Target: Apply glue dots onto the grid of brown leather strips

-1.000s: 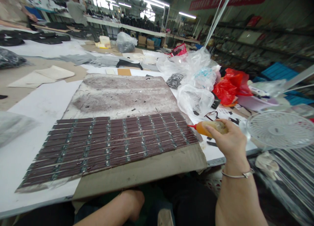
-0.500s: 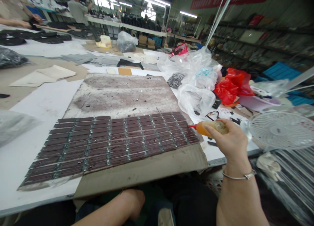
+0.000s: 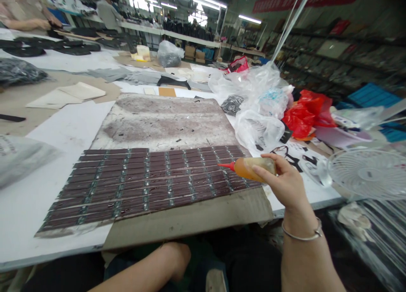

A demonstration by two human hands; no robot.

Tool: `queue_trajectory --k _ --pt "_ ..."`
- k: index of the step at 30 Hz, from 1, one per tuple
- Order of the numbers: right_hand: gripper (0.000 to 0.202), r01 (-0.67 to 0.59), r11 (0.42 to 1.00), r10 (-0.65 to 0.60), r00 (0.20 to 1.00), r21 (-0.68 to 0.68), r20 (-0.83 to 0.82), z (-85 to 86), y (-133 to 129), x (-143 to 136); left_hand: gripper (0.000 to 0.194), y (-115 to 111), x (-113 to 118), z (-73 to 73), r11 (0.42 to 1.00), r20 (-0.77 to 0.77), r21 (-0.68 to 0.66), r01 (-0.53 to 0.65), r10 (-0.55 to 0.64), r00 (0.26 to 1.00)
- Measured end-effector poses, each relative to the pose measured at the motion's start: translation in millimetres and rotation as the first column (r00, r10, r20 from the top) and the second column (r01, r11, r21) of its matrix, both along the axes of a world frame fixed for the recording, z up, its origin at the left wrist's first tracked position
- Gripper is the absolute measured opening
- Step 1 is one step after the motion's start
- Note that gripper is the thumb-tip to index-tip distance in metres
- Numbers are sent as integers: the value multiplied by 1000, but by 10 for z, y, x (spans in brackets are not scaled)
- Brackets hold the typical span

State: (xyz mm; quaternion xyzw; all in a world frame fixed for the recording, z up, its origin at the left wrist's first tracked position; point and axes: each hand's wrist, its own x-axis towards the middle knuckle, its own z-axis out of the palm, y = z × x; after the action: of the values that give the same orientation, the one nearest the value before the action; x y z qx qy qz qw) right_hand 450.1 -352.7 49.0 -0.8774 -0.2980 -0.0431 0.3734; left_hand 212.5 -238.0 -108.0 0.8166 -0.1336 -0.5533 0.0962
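My right hand (image 3: 283,180) is wrapped round a squeeze bottle (image 3: 250,168) of amber liquid, lying nearly level with its red nozzle pointing left. The nozzle tip is over the right part of rows of dark brown strips (image 3: 158,173); whether it touches them I cannot tell. Small dark green pieces with shiny spots cross the strips in columns. Beneath lies a stained board (image 3: 152,133) with dark scraps on its bare far half. My left hand (image 3: 179,258) is low in front of the table edge, bent down at the wrist, its fingers hidden.
Brown cardboard (image 3: 190,222) sticks out at the table's front edge. To the right are clear plastic bags (image 3: 260,127), a red bag (image 3: 306,114) and a white fan (image 3: 368,173). Pale sheets (image 3: 68,95) lie at left. A co-worker (image 3: 28,15) handles dark pieces at the far left.
My right hand has moved the bottle left, from the right end of the strips to farther in over them. The view has shifted slightly; my left hand stays low.
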Motion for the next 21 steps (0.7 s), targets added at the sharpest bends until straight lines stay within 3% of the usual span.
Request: queue_trajectory --k 11,21 --pt "49 -111 994 111 993 8 -47 -54 224 -184 43 -1 1 -11 999 3 15 -39 39 999" --pt "49 -7 998 6 1000 -54 -31 3 112 -78 42 -10 -26 -135 1000 -1 13 -13 13 1000"
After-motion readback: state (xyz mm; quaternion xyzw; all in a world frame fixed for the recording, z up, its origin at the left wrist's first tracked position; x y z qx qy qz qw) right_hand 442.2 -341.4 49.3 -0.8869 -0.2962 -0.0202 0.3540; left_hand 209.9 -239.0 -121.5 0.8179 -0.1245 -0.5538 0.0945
